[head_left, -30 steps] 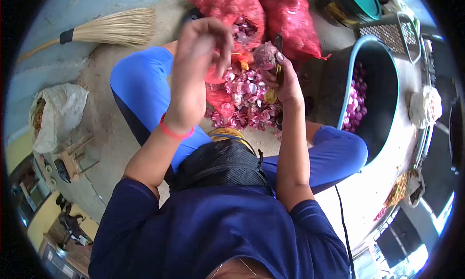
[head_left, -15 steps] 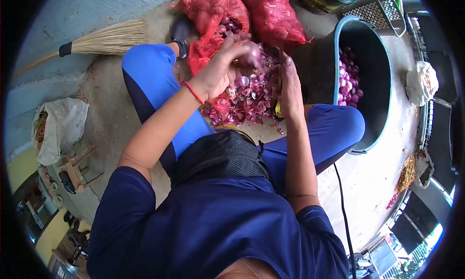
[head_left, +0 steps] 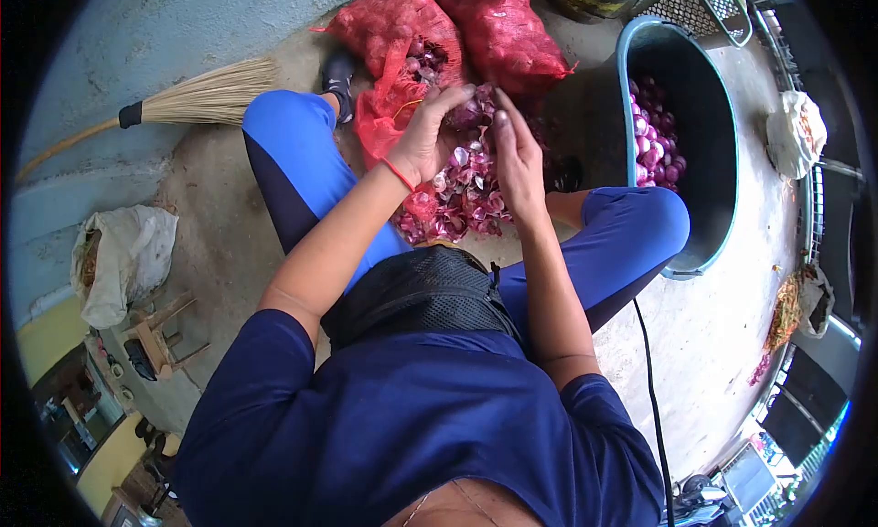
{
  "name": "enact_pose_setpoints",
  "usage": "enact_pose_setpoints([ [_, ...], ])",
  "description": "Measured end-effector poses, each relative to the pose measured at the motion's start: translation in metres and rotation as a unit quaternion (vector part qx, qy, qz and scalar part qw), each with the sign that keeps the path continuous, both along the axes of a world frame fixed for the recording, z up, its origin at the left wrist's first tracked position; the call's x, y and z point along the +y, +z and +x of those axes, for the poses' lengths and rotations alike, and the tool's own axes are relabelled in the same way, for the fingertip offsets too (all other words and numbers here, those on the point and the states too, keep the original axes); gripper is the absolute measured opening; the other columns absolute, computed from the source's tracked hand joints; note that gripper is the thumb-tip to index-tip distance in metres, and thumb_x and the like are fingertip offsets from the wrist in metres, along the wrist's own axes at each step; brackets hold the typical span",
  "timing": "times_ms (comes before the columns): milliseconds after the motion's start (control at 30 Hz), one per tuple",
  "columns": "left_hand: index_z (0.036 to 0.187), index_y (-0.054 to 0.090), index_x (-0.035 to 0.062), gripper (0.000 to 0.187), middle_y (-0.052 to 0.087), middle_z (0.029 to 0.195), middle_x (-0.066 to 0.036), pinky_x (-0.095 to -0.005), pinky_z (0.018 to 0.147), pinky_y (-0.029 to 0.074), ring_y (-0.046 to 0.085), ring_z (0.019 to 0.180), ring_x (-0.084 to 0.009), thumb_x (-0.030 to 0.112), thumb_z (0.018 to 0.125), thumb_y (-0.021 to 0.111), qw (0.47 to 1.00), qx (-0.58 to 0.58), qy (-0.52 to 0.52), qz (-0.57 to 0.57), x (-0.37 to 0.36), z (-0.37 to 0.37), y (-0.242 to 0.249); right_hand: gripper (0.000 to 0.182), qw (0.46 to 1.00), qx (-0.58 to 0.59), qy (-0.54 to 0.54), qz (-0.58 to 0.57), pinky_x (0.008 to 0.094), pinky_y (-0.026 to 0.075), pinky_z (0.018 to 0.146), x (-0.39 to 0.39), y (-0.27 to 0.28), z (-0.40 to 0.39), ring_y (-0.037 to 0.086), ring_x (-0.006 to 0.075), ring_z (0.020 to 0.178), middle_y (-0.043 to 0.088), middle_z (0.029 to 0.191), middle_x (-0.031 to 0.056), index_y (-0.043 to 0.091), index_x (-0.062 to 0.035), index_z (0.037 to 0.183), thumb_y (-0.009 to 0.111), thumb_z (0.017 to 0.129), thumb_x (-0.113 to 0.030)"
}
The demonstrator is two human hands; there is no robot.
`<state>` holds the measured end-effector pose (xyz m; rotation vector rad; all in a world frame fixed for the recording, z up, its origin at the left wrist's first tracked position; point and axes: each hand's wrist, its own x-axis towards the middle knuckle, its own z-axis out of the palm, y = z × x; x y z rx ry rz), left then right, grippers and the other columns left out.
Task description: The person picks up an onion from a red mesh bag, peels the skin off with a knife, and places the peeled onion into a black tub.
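Observation:
My left hand (head_left: 428,136) is closed around a purple onion (head_left: 469,113) held over a pile of onion skins (head_left: 466,196) between my knees. My right hand (head_left: 515,154) is beside it, with the fingertips and thumb pressed on the onion's right side. The yellow-handled knife seen in that hand earlier is hidden behind the hand now. A red band sits on my left wrist.
Two red mesh sacks of onions (head_left: 498,29) lie just beyond the hands. A black tub with a blue rim (head_left: 629,88) on the right holds peeled onions (head_left: 654,148). A broom (head_left: 206,97), a white sack (head_left: 123,253) and a small wooden stool (head_left: 160,330) are on the left.
My left hand came down from in front of the camera and took hold of the onion. Both hands now meet lower, over the skins, and the knife handle has gone out of sight.

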<state>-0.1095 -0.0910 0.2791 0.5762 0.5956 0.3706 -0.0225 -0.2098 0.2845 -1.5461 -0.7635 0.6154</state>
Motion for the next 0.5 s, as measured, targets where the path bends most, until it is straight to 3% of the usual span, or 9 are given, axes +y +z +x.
enact_pose_setpoints([
  [33, 0.113, 0.061, 0.0129, 0.027, 0.066, 0.109, -0.004, -0.0355, 0.082, 0.055, 0.064, 0.097, -0.0173, 0.032, 0.094, 0.063, 1.000, 0.004, 0.015, 0.007, -0.002, 0.002, 0.005, 0.045, 0.997, 0.047, -0.044, -0.034, 0.0301, 0.037, 0.106, 0.000, 0.002, 0.003, 0.050, 0.0176, 0.127, 0.055, 0.139, 0.0155, 0.046, -0.0025, 0.143, 0.043, 0.106, -0.028],
  [100, 0.120, 0.059, 0.0123, 0.031, 0.063, 0.116, -0.005, -0.0377, 0.085, 0.055, 0.063, 0.099, -0.0190, 0.031, 0.095, 0.062, 0.999, 0.010, 0.046, 0.020, -0.004, 0.006, 0.011, 0.045, 0.995, 0.083, -0.049, -0.003, 0.0284, 0.038, 0.103, -0.001, 0.004, 0.007, 0.052, 0.0147, 0.118, 0.056, 0.136, 0.0126, 0.046, -0.0039, 0.144, 0.042, 0.106, -0.029],
  [133, 0.128, 0.054, 0.0093, 0.038, 0.060, 0.124, -0.008, -0.0397, 0.089, 0.056, 0.063, 0.105, -0.0211, 0.028, 0.096, 0.060, 0.997, -0.049, 0.054, -0.036, 0.001, 0.006, 0.005, 0.045, 0.995, 0.087, -0.046, 0.010, 0.0275, 0.039, 0.101, -0.002, 0.005, 0.008, 0.053, 0.0132, 0.113, 0.057, 0.135, 0.0110, 0.046, -0.0047, 0.144, 0.042, 0.106, -0.029],
  [233, 0.125, 0.055, 0.0106, 0.035, 0.062, 0.120, -0.010, -0.0377, 0.086, 0.058, 0.064, 0.102, -0.0243, 0.032, 0.097, 0.058, 0.987, -0.113, 0.032, -0.105, 0.009, 0.006, 0.006, 0.044, 0.999, 0.026, -0.008, 0.026, 0.0255, 0.040, 0.097, -0.006, 0.001, 0.006, 0.053, 0.0091, 0.103, 0.058, 0.131, 0.0069, 0.046, -0.0072, 0.145, 0.043, 0.106, -0.027],
  [300, 0.121, 0.058, 0.0080, 0.040, 0.065, 0.112, -0.009, -0.0333, 0.085, 0.058, 0.066, 0.098, -0.0207, 0.039, 0.097, 0.058, 0.996, -0.064, 0.045, -0.051, 0.010, 0.006, 0.003, 0.043, 0.999, -0.016, 0.020, 0.033, 0.0256, 0.040, 0.097, -0.005, -0.001, -0.001, 0.053, 0.0085, 0.103, 0.057, 0.132, 0.0060, 0.046, -0.0090, 0.146, 0.045, 0.106, -0.025],
  [367, 0.116, 0.061, 0.0080, 0.041, 0.067, 0.105, -0.006, -0.0304, 0.080, 0.058, 0.067, 0.091, -0.0175, 0.044, 0.096, 0.058, 0.997, -0.030, 0.061, -0.028, 0.012, 0.008, -0.001, 0.043, 0.997, 0.052, 0.044, -0.035, 0.0312, 0.037, 0.107, -0.008, 0.012, -0.005, 0.053, 0.0190, 0.125, 0.053, 0.142, 0.0132, 0.046, -0.0102, 0.145, 0.049, 0.104, -0.020],
  [433, 0.111, 0.062, 0.0086, 0.043, 0.067, 0.099, -0.003, -0.0285, 0.075, 0.055, 0.065, 0.086, -0.0149, 0.049, 0.096, 0.056, 0.998, -0.023, 0.051, 0.011, 0.013, 0.005, -0.006, 0.043, 0.995, -0.073, 0.070, -0.006, 0.0331, 0.038, 0.107, -0.005, 0.004, -0.003, 0.054, 0.0233, 0.128, 0.051, 0.144, 0.0158, 0.046, -0.0107, 0.146, 0.049, 0.103, -0.019],
  [500, 0.108, 0.062, 0.0102, 0.045, 0.066, 0.095, -0.002, -0.0275, 0.070, 0.054, 0.064, 0.083, -0.0133, 0.053, 0.096, 0.054, 0.998, -0.011, 0.048, 0.028, 0.012, 0.004, -0.009, 0.046, 0.992, -0.112, 0.052, -0.006, 0.0338, 0.046, 0.097, -0.004, -0.001, -0.005, 0.064, 0.0230, 0.114, 0.064, 0.127, 0.0165, 0.047, -0.0173, 0.145, 0.053, 0.101, -0.022],
])
